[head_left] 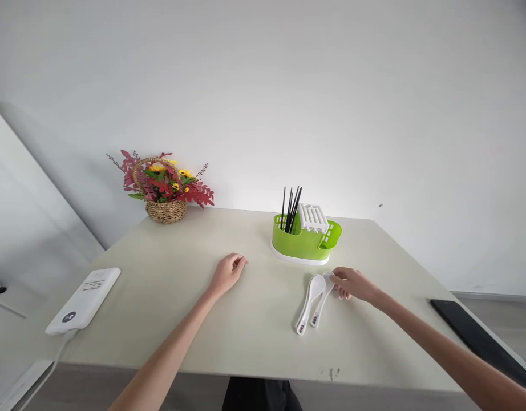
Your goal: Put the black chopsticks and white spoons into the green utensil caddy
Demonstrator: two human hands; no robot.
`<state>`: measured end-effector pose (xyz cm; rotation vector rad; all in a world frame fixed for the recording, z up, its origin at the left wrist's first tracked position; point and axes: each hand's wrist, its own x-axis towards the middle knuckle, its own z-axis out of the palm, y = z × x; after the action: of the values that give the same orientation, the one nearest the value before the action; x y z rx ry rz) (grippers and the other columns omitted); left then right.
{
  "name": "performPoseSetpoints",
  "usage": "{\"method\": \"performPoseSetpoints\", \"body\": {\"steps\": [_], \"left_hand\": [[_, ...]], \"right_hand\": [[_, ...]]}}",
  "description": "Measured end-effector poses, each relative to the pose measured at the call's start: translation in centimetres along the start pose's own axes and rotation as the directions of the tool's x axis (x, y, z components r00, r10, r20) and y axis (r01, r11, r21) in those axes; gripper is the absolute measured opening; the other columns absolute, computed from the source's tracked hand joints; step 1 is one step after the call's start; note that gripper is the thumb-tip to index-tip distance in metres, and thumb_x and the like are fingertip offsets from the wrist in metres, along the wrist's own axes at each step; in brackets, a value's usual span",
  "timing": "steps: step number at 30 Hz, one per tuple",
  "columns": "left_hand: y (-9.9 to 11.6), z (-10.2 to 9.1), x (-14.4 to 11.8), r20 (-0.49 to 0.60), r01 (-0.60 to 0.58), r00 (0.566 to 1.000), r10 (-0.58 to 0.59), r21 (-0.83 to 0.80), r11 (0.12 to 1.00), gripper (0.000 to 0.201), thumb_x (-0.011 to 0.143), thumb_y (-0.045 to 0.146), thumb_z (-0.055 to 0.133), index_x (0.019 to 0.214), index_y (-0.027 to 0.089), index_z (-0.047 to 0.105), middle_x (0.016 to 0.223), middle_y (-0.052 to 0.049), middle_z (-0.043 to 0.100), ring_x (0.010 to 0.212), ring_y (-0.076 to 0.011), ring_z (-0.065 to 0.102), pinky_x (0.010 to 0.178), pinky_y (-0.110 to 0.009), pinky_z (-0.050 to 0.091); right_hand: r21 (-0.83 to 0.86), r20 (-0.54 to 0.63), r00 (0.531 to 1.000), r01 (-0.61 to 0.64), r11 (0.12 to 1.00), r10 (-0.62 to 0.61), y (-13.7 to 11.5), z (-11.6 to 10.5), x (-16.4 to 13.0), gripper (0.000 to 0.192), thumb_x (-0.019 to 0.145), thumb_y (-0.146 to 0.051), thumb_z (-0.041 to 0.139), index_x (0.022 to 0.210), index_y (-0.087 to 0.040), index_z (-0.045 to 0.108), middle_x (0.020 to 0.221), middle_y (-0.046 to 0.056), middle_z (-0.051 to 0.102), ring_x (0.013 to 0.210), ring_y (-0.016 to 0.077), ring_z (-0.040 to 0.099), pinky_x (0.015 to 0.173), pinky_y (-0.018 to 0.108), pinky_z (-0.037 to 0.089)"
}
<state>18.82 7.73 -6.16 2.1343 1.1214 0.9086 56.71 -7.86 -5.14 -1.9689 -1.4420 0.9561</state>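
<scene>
White soup spoons (316, 287) lie close together on the table, their labelled handles toward me. My right hand (351, 283) is closed at the bowl end of the right-hand spoon (327, 282), thumb and fingers pinching its edge. My left hand (229, 270) rests on the table to the left, fingers curled in, and nothing shows in it. Behind the spoons stands a green utensil caddy (299, 244) on a white base. Several black chopsticks (292, 211) lean in its left compartment. A white slotted rack (313, 217) sits over the middle.
A wicker basket of artificial flowers (166, 211) stands at the back left, by the wall. A white power bank (85, 299) with a cable lies at the left edge. At the right edge lies a black flat object (481, 337). The table's front edge (254, 374) is close to me.
</scene>
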Motion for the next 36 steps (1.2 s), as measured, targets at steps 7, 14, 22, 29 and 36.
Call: {"method": "performPoseSetpoints", "body": {"steps": [7, 14, 22, 29, 36], "left_hand": [[-0.7, 0.2, -0.3, 0.005, -0.061, 0.998, 0.061, 0.011, 0.998, 0.035, 0.101, 0.043, 0.048, 0.084, 0.023, 0.07, 0.092, -0.005, 0.076, 0.084, -0.02, 0.069, 0.077, -0.03, 0.049], [-0.6, 0.2, -0.5, 0.013, -0.088, 0.996, 0.088, 0.021, 0.996, 0.034, 0.102, 0.041, 0.049, 0.083, 0.023, 0.071, 0.089, -0.004, 0.076, 0.084, -0.02, 0.068, 0.076, -0.03, 0.049], [-0.6, 0.7, -0.9, 0.042, -0.084, 0.996, 0.083, 0.025, 0.996, 0.031, 0.101, 0.035, 0.05, 0.082, 0.024, 0.071, 0.085, -0.003, 0.074, 0.082, -0.0193, 0.065, 0.076, -0.03, 0.048], [-0.3, 0.7, -1.2, 0.061, -0.086, 0.995, 0.085, 0.026, 0.996, 0.03, 0.101, 0.031, 0.049, 0.081, 0.024, 0.07, 0.083, -0.003, 0.074, 0.081, -0.0194, 0.064, 0.078, -0.031, 0.048], [0.2, 0.8, -0.9, 0.094, -0.106, 0.991, 0.099, 0.075, 0.991, 0.03, 0.1, 0.029, 0.048, 0.079, 0.024, 0.068, 0.081, -0.002, 0.074, 0.078, -0.0194, 0.062, 0.083, -0.033, 0.046]], "right_hand": [[-0.079, -0.137, 0.981, 0.13, 0.988, -0.14, -3.6, -7.7, -4.7, 0.047, 0.093, -0.068, 0.053, 0.094, -0.022, 0.065, 0.09, 0.008, 0.078, 0.066, 0.0194, 0.072, 0.06, 0.032, 0.057], [-0.29, -0.617, 0.705, 0.21, 0.934, -0.35, -14.5, -9.5, -7.6, 0.042, 0.092, -0.067, 0.059, 0.101, -0.028, 0.07, 0.074, 0.002, 0.077, 0.06, 0.0227, 0.071, 0.059, 0.035, 0.054], [-0.777, -0.494, 0.335, 0.244, 0.58, -0.802, -17.5, -5.1, -0.9, 0.019, 0.101, -0.038, 0.059, 0.103, -0.026, 0.073, 0.085, -0.001, 0.08, 0.065, 0.0171, 0.074, 0.053, 0.027, 0.042], [-0.931, -0.171, 0.194, 0.289, 0.223, -0.966, -15.6, -2.1, 2.9, 0.009, 0.095, -0.021, 0.068, 0.103, -0.024, 0.072, 0.114, -0.001, 0.08, 0.089, 0.0173, 0.076, 0.068, 0.028, 0.051], [-0.914, -0.089, 0.248, 0.365, 0.178, -0.965, -13.3, -0.2, 3.6, 0.01, 0.095, -0.017, 0.067, 0.103, -0.023, 0.069, 0.127, 0.007, 0.075, 0.124, 0.0277, 0.067, 0.102, 0.042, 0.054]]}}
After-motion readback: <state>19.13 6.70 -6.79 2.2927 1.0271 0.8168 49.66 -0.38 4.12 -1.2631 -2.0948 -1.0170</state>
